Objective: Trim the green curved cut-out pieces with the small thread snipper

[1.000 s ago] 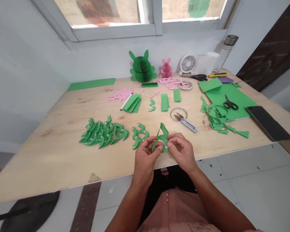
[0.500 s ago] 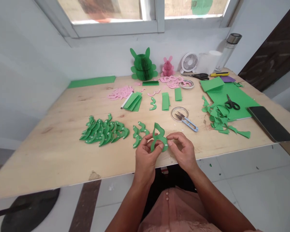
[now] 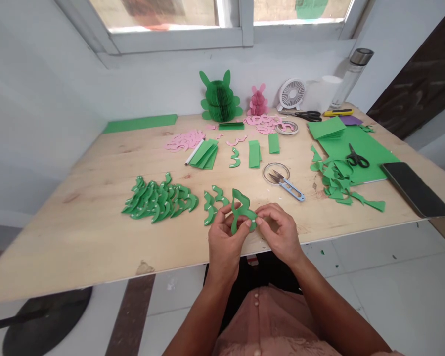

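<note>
A folded, wavy-edged green paper cutout is held upright above the table's front edge. My left hand pinches its lower left part between thumb and fingers. On the other side, my right hand pinches its lower right edge, beside a small white strip. Just behind my left hand lie two more green wavy pieces, marked with white strips. Further left spreads a heap of similar green cutouts. Blue-handled thread snips rest on a roll of tape beyond my right hand.
A green honeycomb paper figure and a smaller pink figure stand at the back near a white fan. To the right are green scraps, black scissors and a phone. Pink cutouts lie at centre-left.
The green cutout has tilted and its top has shifted slightly left. My right fingers have closed on its lower right edge. The view has moved a little.
</note>
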Tool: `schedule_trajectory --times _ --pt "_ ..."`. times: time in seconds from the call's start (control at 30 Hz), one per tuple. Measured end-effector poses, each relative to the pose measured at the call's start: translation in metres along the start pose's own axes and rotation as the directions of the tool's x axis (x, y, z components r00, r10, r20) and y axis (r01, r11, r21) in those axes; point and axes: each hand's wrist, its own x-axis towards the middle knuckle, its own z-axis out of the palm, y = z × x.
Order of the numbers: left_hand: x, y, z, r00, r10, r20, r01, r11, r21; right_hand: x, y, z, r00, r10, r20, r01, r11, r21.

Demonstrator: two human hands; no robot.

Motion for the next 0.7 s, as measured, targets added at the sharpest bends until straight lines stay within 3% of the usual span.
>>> schedule_trajectory --times 0.23,0.5,0.7 --pt "0.0004 -0.0008 0.0041 0.989 0.057 -0.139 -0.059 0.998 -0.011 -0.0031 -0.0007 0.0027 0.999 -0.036 -0.009 0.034 0.992 -0.122" --pt "-0.0013 -0.0041 0.0032 0.986 0.086 -0.141 -0.087 0.996 -0.001 -0.0074 -0.0024 0.0066 0.986 -0.13 -0.109 0.102 0.967 -0.233" --pt "-0.0022 -0.0049 0.0027 0.989 0.091 -0.116 -0.091 0.996 0.003 -0.008 -0.0028 0.0067 0.98 -0.193 -0.057 0.171 0.947 -0.272"
